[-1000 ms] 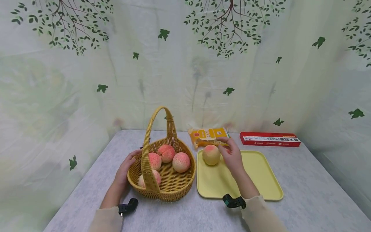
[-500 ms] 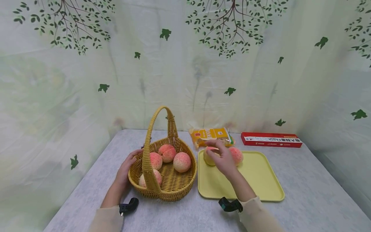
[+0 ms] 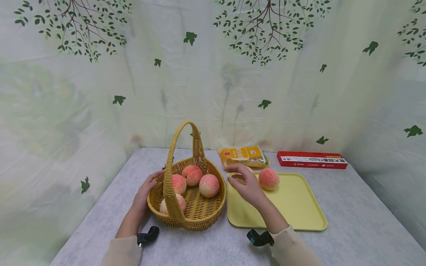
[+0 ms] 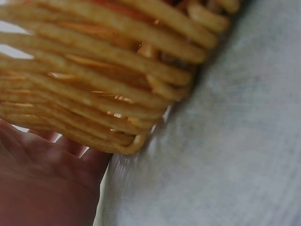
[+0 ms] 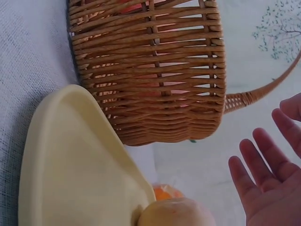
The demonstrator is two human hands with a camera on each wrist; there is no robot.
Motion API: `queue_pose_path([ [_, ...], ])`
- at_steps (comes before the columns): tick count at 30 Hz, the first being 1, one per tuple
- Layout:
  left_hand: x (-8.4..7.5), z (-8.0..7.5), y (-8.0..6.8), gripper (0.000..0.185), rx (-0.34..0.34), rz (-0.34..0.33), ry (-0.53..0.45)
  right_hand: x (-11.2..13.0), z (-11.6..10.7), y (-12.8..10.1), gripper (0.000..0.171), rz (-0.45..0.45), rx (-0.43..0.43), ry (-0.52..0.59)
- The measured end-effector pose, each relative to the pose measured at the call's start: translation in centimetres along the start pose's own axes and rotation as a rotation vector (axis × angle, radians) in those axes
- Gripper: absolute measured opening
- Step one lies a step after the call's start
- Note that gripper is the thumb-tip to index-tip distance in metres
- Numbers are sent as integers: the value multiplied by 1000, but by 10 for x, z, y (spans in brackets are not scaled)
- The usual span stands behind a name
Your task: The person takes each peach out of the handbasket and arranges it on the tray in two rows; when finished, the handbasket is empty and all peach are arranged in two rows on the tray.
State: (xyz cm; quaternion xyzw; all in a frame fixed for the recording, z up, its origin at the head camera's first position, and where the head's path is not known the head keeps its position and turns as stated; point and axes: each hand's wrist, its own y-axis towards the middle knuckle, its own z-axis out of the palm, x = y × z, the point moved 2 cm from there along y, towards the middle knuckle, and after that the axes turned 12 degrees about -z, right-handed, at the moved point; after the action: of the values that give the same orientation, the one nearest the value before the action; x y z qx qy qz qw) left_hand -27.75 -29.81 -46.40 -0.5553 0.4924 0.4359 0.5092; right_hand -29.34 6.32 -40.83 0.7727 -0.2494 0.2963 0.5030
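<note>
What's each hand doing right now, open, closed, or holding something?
Left hand: open, resting against the outer side of the wicker basket.
Right hand: open, holding nothing, above the yellow tray near a peach.

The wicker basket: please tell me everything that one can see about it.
The wicker basket looks woven from yellow-brown cane, round, with one tall arched handle standing upright. It stands on the grey table, close beside the yellow tray. Four pink peaches lie inside. The left hand rests against its left outer wall. The right hand hovers over the tray, open, not touching the basket.
</note>
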Motion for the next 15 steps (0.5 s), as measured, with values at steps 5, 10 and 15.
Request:
queue_pose_path([
  [5, 0, 0, 0, 47, -4, 3, 8, 1, 5, -2, 27, 6, 21, -14],
  [10, 0, 0, 0, 47, 1, 5, -2, 0, 11, -3, 26, -9, 28, 4],
  [15, 0, 0, 0, 47, 2, -8, 2, 1, 17, -3, 27, -44, 50, 42],
])
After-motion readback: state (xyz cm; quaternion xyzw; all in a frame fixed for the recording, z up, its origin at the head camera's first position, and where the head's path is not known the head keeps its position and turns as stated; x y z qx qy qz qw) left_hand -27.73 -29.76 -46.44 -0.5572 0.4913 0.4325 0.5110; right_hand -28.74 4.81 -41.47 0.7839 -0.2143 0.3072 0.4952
